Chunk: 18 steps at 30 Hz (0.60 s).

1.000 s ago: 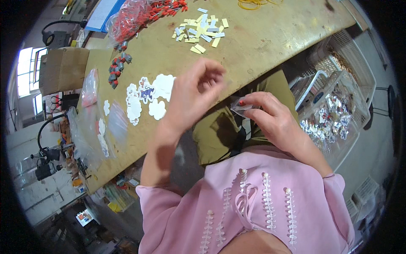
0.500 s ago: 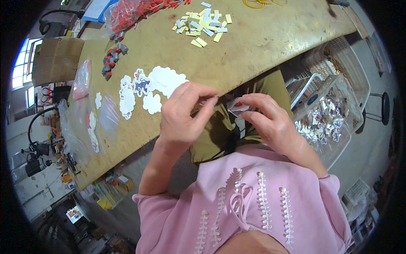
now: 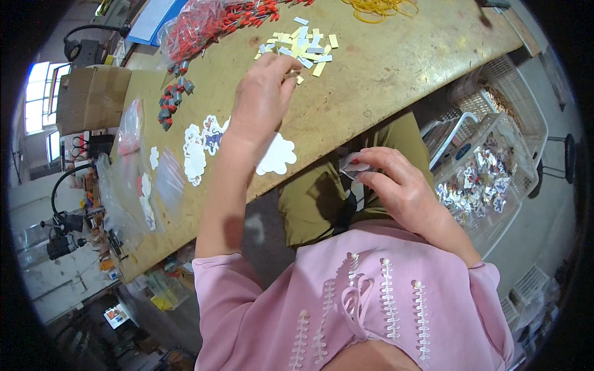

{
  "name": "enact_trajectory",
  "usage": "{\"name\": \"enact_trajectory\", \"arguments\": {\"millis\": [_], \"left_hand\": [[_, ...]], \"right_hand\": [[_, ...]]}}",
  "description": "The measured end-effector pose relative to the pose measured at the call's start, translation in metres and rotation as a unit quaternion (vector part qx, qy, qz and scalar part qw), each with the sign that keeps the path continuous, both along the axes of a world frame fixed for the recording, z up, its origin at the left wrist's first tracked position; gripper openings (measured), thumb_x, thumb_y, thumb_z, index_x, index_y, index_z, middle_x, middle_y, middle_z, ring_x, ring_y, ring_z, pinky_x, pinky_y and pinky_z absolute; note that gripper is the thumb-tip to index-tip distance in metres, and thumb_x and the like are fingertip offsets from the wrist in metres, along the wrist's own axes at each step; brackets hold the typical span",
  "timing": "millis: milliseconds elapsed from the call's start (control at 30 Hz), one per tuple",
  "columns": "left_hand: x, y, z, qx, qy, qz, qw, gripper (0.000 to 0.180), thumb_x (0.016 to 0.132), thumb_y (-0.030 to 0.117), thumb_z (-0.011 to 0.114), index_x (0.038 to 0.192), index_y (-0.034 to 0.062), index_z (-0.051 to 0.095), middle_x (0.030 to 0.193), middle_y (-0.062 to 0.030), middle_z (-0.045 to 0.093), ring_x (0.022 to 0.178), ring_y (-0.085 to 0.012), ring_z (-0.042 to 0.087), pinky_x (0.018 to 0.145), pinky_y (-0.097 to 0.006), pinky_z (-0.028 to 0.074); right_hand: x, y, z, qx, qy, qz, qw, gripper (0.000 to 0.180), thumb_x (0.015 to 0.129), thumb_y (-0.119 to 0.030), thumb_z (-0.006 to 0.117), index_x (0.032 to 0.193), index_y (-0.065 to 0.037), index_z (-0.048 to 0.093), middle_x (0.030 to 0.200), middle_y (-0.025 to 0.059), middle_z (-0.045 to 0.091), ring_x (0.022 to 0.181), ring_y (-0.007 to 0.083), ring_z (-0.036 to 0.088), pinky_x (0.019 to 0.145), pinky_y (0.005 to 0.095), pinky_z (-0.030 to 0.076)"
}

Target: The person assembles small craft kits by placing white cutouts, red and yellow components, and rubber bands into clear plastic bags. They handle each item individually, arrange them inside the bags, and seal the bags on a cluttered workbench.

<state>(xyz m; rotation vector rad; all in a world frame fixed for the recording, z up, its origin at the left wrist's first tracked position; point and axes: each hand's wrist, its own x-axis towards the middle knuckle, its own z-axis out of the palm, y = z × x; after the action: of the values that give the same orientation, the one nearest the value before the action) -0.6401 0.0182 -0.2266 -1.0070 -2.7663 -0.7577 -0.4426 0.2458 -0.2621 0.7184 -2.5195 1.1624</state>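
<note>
My left hand [image 3: 265, 93] is stretched over the table at the near side of a pile of small pale yellow and whitish rectangular pieces [image 3: 302, 46]. Its thumb and forefinger are bent and slightly apart, with nothing clearly held between them. My right hand [image 3: 396, 179] stays low above my lap, pinching a small whitish cutout with a red part [image 3: 352, 166]; its exact kind is hard to make out. White cloud-shaped cutouts [image 3: 276, 154] lie beneath and beside my left forearm. Printed cutouts [image 3: 213, 134] are just left of that arm.
A clear bag of red-tipped parts [image 3: 195, 28] and grey-and-red parts [image 3: 173, 102] lie far left. Plastic bags [image 3: 168, 176] rest near the left edge. Yellow bands [image 3: 377, 9] are at the back. A clear bin of printed cutouts [image 3: 476, 179] stands at my right.
My left hand has moved away from my right hand, forward and across the table to the pile of rectangles. The right hand still pinches the cutout over my lap.
</note>
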Motion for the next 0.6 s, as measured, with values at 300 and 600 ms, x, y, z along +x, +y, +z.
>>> {"name": "enact_trajectory", "arguments": {"millis": [300, 600], "left_hand": [[-0.017, -0.006, -0.004, 0.005, -0.092, 0.018, 0.996, 0.011, 0.092, 0.005, 0.074, 0.101, 0.0002, 0.071, 0.09, -0.0116, 0.07, 0.078, -0.0227, 0.069, 0.074, -0.035, 0.056], [-0.008, -0.014, -0.012, 0.118, -0.108, 0.125, 0.979, 0.011, 0.095, 0.009, 0.073, 0.102, 0.0005, 0.075, 0.086, -0.0086, 0.075, 0.073, -0.0148, 0.07, 0.07, -0.031, 0.056]], "right_hand": [[0.0, 0.007, -0.01, -0.008, -0.007, -0.014, 1.0, 0.02, 0.084, -0.002, 0.07, 0.103, 0.002, 0.065, 0.123, 0.0192, 0.066, 0.117, 0.0387, 0.068, 0.097, 0.0446, 0.059], [-0.003, 0.001, 0.002, -0.008, 0.008, 0.011, 1.0, 0.023, 0.081, 0.0, 0.069, 0.104, 0.004, 0.065, 0.124, 0.0204, 0.065, 0.116, 0.0393, 0.067, 0.096, 0.0442, 0.059]]}}
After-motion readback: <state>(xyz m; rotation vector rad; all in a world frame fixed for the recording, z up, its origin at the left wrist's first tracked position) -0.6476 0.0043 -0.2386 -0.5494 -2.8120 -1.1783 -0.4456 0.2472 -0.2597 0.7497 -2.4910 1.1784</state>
